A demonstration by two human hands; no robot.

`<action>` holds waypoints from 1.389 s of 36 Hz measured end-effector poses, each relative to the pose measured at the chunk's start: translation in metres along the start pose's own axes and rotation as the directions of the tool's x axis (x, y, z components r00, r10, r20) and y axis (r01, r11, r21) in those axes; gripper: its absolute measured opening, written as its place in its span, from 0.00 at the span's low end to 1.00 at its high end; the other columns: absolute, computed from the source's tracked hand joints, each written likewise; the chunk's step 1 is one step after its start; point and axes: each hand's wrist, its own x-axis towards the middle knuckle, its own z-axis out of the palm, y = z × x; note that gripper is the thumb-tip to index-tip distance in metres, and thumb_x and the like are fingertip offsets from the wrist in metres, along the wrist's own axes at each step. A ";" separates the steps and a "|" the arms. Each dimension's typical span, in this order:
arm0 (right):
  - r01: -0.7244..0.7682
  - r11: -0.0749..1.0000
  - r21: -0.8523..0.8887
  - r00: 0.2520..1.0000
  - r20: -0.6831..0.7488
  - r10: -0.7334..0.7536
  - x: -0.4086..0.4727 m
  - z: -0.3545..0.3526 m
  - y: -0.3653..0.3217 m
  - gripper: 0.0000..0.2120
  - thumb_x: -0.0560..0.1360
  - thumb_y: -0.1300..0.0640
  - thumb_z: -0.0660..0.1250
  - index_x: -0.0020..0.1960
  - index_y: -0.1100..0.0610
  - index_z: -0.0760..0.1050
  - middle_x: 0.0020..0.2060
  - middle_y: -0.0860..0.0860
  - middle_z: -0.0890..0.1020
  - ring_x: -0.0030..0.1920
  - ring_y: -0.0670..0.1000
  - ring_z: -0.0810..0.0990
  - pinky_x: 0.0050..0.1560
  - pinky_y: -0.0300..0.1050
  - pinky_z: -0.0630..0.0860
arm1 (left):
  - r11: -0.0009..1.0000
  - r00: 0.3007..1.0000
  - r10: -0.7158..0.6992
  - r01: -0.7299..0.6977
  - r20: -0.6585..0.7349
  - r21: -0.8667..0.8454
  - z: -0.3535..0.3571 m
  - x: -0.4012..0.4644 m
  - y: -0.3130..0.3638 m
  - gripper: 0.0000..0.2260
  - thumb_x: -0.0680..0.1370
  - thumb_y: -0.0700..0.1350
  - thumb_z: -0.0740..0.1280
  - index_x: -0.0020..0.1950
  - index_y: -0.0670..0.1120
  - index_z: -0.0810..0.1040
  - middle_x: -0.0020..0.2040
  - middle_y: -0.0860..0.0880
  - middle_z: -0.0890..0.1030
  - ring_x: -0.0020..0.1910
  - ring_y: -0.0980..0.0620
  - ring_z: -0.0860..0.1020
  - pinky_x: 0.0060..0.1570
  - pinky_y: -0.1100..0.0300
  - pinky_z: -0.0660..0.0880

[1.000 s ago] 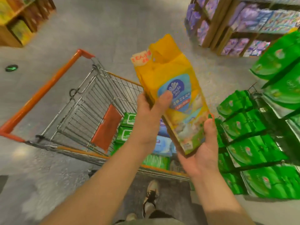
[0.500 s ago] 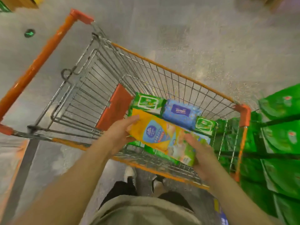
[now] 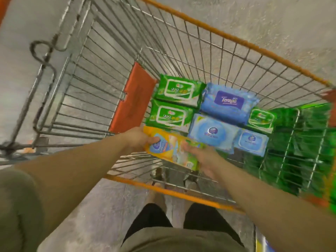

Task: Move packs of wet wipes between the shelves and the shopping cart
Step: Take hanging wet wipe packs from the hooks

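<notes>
**Yellow pack comes down into the cart**

The left hand grips the near-left end of the long yellow plastic pack of wet wipes, thumb lying over its blue oval label. The right hand holds the opposite end, fingers curled over the green-printed corner. A second ago both hands held this pack upright at chest height above the cart; half a second ago it was tilting flat over the basket; now it lies low inside the wire shopping cart with orange rim, along the near wall. Whether it already rests on the cart floor cannot be told.

Just beyond it sit two green flat wipes packs, a blue pack with a purple label, two pale blue packs with round lids and a smaller green pack. The orange fold-down seat flap stands to their left.

This placement looks nearly done: release is likely what remains, and the pack fills the open near row.
</notes>
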 end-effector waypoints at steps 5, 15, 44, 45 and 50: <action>-0.067 0.993 -0.096 0.997 -0.044 0.063 0.040 0.021 0.005 0.39 0.55 0.40 0.86 0.60 0.56 0.81 0.53 0.48 0.87 0.56 0.50 0.84 0.69 0.56 0.73 | 0.983 0.993 -0.090 0.101 -0.077 0.150 -0.027 0.041 -0.023 0.18 0.74 0.48 0.76 0.59 0.41 0.80 0.54 0.42 0.85 0.53 0.43 0.83 0.58 0.42 0.79; -0.017 0.998 0.068 0.969 -0.245 0.033 0.081 0.058 0.018 0.52 0.47 0.36 0.84 0.68 0.52 0.75 0.60 0.48 0.83 0.59 0.51 0.82 0.66 0.56 0.76 | 0.970 0.983 0.047 -0.002 -0.180 0.244 -0.032 0.065 -0.020 0.14 0.82 0.49 0.66 0.62 0.42 0.78 0.57 0.40 0.82 0.47 0.43 0.77 0.45 0.54 0.71; -0.023 0.896 -0.443 0.911 -0.378 -0.163 -0.014 0.024 -0.067 0.18 0.77 0.45 0.66 0.57 0.58 0.79 0.56 0.56 0.81 0.55 0.59 0.78 0.55 0.50 0.76 | 0.928 0.896 0.194 -0.037 -0.399 0.370 0.001 -0.047 0.055 0.37 0.77 0.62 0.65 0.78 0.42 0.61 0.73 0.41 0.71 0.67 0.40 0.73 0.63 0.50 0.73; -0.002 0.879 -0.476 0.909 -0.368 -0.197 -0.022 0.021 -0.074 0.18 0.77 0.45 0.66 0.58 0.57 0.79 0.57 0.54 0.81 0.56 0.58 0.78 0.54 0.49 0.75 | 0.918 0.889 0.235 -0.070 -0.394 0.391 0.004 -0.055 0.060 0.37 0.77 0.63 0.65 0.78 0.42 0.62 0.73 0.41 0.70 0.68 0.40 0.72 0.63 0.51 0.72; 0.096 0.756 -0.648 0.876 -0.305 -0.373 -0.073 0.001 -0.118 0.18 0.79 0.48 0.65 0.62 0.59 0.77 0.58 0.56 0.82 0.54 0.59 0.81 0.56 0.51 0.73 | 0.806 0.755 0.514 -0.263 -0.408 0.530 0.020 -0.100 0.084 0.28 0.77 0.60 0.68 0.70 0.42 0.72 0.67 0.42 0.76 0.63 0.44 0.74 0.56 0.54 0.70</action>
